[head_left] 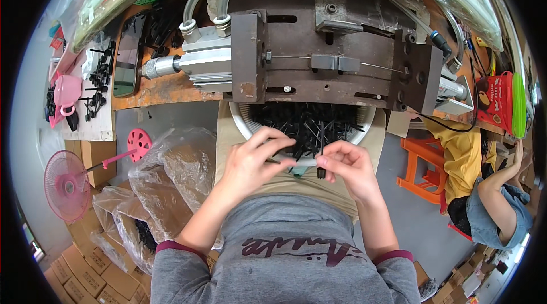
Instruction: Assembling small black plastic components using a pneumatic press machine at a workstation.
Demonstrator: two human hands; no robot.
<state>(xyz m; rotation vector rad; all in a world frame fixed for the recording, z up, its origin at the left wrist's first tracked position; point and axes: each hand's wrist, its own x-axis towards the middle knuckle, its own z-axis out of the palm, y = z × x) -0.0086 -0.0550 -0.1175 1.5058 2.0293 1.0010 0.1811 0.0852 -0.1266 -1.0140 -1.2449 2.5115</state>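
A white basket (245, 132) sits on my lap, heaped with slender black plastic parts (342, 115). My right hand (350, 170) pinches one black stick-like part (321, 153) between thumb and forefinger. It stands nearly upright in the picture, its thicker end low by the thumb. My left hand (254, 159) hovers at the basket's near left rim, thumb and forefinger apart and curved. A thin dark sliver shows between its fingers; whether it is a part or a gap behind I cannot make out.
Ahead, a metal clamping fixture (327, 85) with a silver air cylinder (208, 59) and clear hoses spans the bench. A phone (128, 56) lies left. A pink fan (67, 185) and plastic-wrapped boxes (176, 167) stand lower left. Right are an orange stool (419, 170) and another person (498, 213).
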